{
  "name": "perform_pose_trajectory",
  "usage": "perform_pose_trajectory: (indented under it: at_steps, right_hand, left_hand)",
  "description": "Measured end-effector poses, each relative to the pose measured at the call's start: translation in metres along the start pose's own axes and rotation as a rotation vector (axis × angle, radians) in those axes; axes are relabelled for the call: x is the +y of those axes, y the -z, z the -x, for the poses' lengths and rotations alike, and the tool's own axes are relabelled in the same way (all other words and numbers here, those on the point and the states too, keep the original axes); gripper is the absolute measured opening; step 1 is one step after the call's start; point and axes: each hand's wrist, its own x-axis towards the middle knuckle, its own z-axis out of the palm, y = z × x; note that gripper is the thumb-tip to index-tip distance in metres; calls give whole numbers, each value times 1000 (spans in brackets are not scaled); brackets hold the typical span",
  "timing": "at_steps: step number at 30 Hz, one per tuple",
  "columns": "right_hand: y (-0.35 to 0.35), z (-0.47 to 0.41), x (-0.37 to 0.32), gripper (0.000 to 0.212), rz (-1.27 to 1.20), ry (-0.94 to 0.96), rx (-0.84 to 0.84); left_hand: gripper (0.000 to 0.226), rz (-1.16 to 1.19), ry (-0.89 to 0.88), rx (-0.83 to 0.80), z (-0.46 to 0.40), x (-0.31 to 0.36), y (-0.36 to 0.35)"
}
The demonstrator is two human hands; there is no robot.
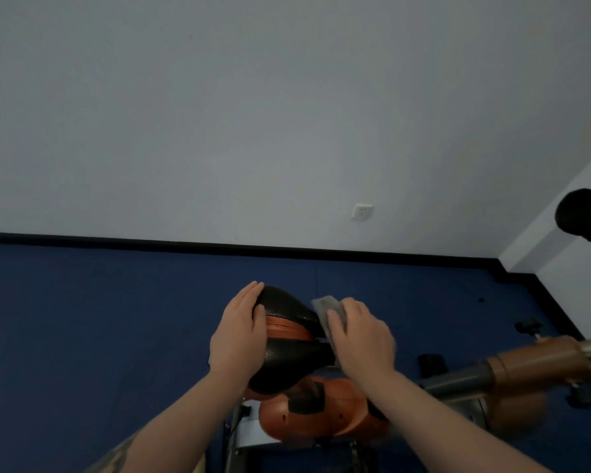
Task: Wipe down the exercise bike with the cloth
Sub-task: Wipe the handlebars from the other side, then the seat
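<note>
Two hands are on the saddle [287,339] of the exercise bike [325,418], which stands on the blue floor [82,319] at about 6 o'clock in the view. The left hand [241,331] lies flat and open on the left side of the saddle, at its 9 o'clock, and seems to steady it; it holds nothing. The right hand [362,339] presses the grey cloth [326,310] against the right edge of the saddle, at its 3 o'clock, with the fingers spread over the cloth and not closed around it.

I judge that the step in hand is the wiping of the saddle, so the task is probably in an early or middle part. The orange body below the saddle and the grey frame tube [458,380], which goes toward 3 o'clock, are not touched now.

The next move, I think, needs the cloth to slide over the top and the nose of the saddle with even pressure, while the left hand gives place. The cloth could slip from under the fingers.
</note>
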Motion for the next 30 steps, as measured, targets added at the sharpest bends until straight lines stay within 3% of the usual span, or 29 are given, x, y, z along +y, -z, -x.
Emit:
perform_pose_trajectory:
  at_steps: [2,5,10,12,16,20,24,27,30]
  right_hand:
    - [-10,-2,-34,30,16,-61,1]
    - [-25,27,-63,32,-173,63,82]
    - [-12,48,-10,33,-268,360,-20]
    - [-8,41,-10,39,-270,297,-33]
    - [-18,31,-65,65,-267,-16,-7]
    - [-26,37,-69,54,-141,114,20]
    - [-6,22,-19,48,-122,333,-118]
    - [0,9,-11,55,-168,190,-116]
    - [-16,23,-44,53,-145,-32,-1]
  left_hand:
    - [40,-1,4,0,0,0,0]
    - [40,16,3,5,1,0,0]
    - [40,19,-6,0,1,-3,0]
    - [40,6,-12,0,0,-1,0]
    - [40,10,-14,-1,1,1,1]
    - [40,38,-12,-10,2,1,2]
    - [41,68,-26,-23,2,-1,3]
    - [42,71,-32,-44,1,0,4]
    - [42,80,-41,-48,2,0,5]
